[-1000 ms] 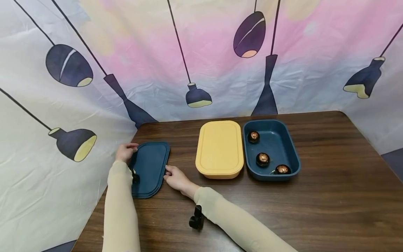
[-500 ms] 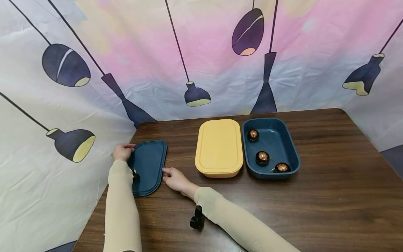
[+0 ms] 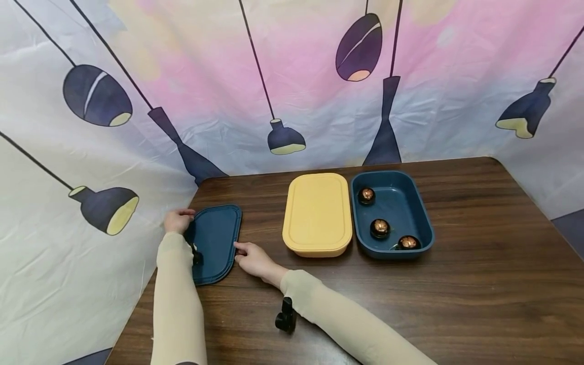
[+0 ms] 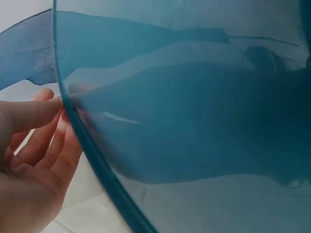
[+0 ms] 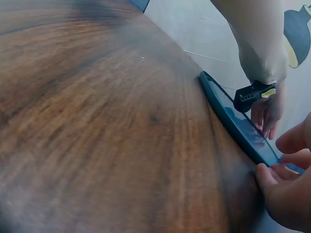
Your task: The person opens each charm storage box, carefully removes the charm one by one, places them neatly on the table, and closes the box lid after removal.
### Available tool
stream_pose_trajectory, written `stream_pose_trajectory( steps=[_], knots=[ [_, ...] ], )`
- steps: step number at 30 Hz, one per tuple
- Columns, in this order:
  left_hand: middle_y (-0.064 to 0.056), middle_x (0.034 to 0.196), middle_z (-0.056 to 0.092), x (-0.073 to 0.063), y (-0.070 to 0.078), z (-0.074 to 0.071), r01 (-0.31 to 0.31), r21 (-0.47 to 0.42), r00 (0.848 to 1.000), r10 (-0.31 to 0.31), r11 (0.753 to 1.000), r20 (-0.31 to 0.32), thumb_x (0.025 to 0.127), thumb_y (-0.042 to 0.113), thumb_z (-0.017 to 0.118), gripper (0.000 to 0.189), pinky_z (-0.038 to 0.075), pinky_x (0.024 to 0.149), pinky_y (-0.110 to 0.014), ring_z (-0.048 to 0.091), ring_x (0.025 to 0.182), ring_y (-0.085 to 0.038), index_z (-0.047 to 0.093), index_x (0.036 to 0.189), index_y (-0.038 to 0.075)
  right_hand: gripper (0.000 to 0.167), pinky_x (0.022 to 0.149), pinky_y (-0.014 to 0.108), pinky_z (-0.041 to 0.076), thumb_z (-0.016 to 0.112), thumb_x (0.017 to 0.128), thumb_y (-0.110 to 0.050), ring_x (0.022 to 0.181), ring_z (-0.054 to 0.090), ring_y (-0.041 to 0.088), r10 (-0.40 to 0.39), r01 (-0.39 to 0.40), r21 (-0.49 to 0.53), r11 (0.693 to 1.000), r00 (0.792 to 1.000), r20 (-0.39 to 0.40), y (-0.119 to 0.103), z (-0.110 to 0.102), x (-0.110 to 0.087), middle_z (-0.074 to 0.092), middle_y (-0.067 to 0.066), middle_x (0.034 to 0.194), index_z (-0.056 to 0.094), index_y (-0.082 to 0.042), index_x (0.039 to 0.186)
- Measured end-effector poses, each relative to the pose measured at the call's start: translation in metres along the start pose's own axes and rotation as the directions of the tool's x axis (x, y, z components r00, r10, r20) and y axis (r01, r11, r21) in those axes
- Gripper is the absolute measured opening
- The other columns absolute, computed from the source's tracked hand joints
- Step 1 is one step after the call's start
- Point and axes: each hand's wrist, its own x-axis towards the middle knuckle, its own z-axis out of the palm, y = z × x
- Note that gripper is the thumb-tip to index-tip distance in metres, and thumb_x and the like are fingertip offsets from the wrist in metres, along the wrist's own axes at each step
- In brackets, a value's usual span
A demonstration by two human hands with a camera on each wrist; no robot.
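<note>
A dark blue lid [image 3: 215,244] with rounded corners lies at the left end of the table. My left hand [image 3: 177,221] holds its far left edge; in the left wrist view the thumb and fingers of that left hand [image 4: 36,160] meet at the glossy rim of the lid [image 4: 102,167]. On the opposite side, my right hand [image 3: 255,261] pinches the lid's right edge between thumb and fingers, close to the tabletop. The right wrist view has the right hand [image 5: 286,194] at the near end of the lid [image 5: 228,116]. My left forearm covers part of the lid.
A yellow lidded box [image 3: 318,215] stands at mid-table. Against its right side is an open blue box [image 3: 401,203] containing three dark, shiny round things [image 3: 380,228] with coppery tops. A printed curtain [image 3: 205,76] hangs behind the wooden table [image 3: 479,284].
The lid and both hands shifted slightly left in the first half second, and have stayed nearly still since. The boxes have not moved on the table.
</note>
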Motion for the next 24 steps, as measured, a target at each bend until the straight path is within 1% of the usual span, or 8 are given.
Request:
stream_pose_trajectory(
  steps=[4,6,12,14,17,19,21,24],
  knots=[
    [-0.030,0.133,0.058,-0.002,0.010,-0.006,-0.006,-0.033,1.000,0.006,0.999,0.006,0.098,0.002,0.051,0.035,0.044,0.086,-0.034,0.054,0.117,-0.038,0.062,0.129,-0.011,0.048,0.103,0.037,0.046,0.054,0.103,-0.009,0.132,0.051,0.026,-0.014,0.014,-0.013,1.000,0.999,-0.033,-0.010,-0.007,0.002,0.050,0.011,0.149,0.048,-0.011,0.151],
    [-0.030,0.132,0.058,-0.003,0.015,-0.012,-0.008,-0.050,1.000,0.009,0.999,0.007,0.099,0.003,0.050,0.037,0.043,0.083,-0.032,0.055,0.116,-0.037,0.060,0.132,-0.010,0.048,0.101,0.037,0.047,0.053,0.104,-0.009,0.133,0.051,0.026,-0.032,0.031,-0.007,0.999,0.999,-0.044,-0.018,-0.012,0.001,0.049,0.010,0.150,0.047,-0.012,0.152],
    [-0.027,0.123,0.064,0.001,0.032,-0.026,-0.067,-0.086,0.997,0.065,0.994,-0.031,0.099,0.003,0.054,0.035,0.045,0.073,-0.023,0.058,0.098,-0.024,0.062,0.131,-0.010,0.047,0.100,0.030,0.047,0.054,0.105,-0.011,0.132,0.051,0.020,-0.103,0.105,0.019,0.994,0.992,-0.079,-0.043,-0.027,-0.002,0.049,0.002,0.151,0.049,-0.017,0.151],
    [-0.027,0.125,0.064,0.002,0.040,-0.028,-0.093,-0.087,0.995,0.090,0.992,-0.032,0.099,0.004,0.055,0.035,0.047,0.076,-0.025,0.059,0.099,-0.024,0.062,0.131,-0.009,0.047,0.100,0.029,0.047,0.054,0.105,-0.012,0.132,0.052,0.019,-0.125,0.127,0.018,0.992,0.988,-0.092,-0.050,-0.034,-0.003,0.049,0.001,0.151,0.049,-0.018,0.151],
    [-0.027,0.131,0.061,0.000,0.055,-0.029,-0.125,-0.075,0.992,0.124,0.989,-0.017,0.101,0.008,0.055,0.036,0.049,0.088,-0.034,0.058,0.111,-0.033,0.061,0.133,-0.007,0.047,0.099,0.029,0.048,0.053,0.105,-0.012,0.130,0.053,0.018,-0.149,0.149,-0.007,0.989,0.981,-0.127,-0.058,-0.047,-0.005,0.051,0.000,0.149,0.049,-0.021,0.151],
    [-0.027,0.134,0.059,-0.002,0.067,-0.027,-0.159,-0.045,0.987,0.159,0.986,-0.006,0.102,0.013,0.055,0.037,0.047,0.094,-0.042,0.056,0.117,-0.038,0.061,0.134,-0.006,0.047,0.098,0.030,0.049,0.054,0.105,-0.012,0.129,0.054,0.017,-0.165,0.161,-0.034,0.986,0.973,-0.161,-0.061,-0.058,-0.006,0.053,0.000,0.148,0.050,-0.022,0.151],
    [-0.026,0.134,0.059,-0.004,0.080,-0.023,-0.209,-0.016,0.978,0.209,0.978,-0.001,0.103,0.017,0.055,0.037,0.045,0.098,-0.048,0.055,0.119,-0.040,0.062,0.133,-0.004,0.047,0.098,0.030,0.049,0.055,0.104,-0.011,0.129,0.055,0.017,-0.180,0.174,-0.050,0.984,0.962,-0.203,-0.064,-0.071,-0.007,0.055,0.000,0.145,0.051,-0.022,0.150],
    [-0.026,0.130,0.061,-0.009,0.103,-0.014,-0.305,0.024,0.952,0.305,0.952,0.010,0.104,0.020,0.056,0.036,0.045,0.098,-0.052,0.056,0.116,-0.041,0.064,0.131,-0.003,0.047,0.100,0.033,0.049,0.056,0.103,-0.009,0.129,0.054,0.019,-0.194,0.185,-0.056,0.981,0.943,-0.270,-0.067,-0.092,-0.012,0.056,0.002,0.143,0.053,-0.021,0.148]
  ],
)
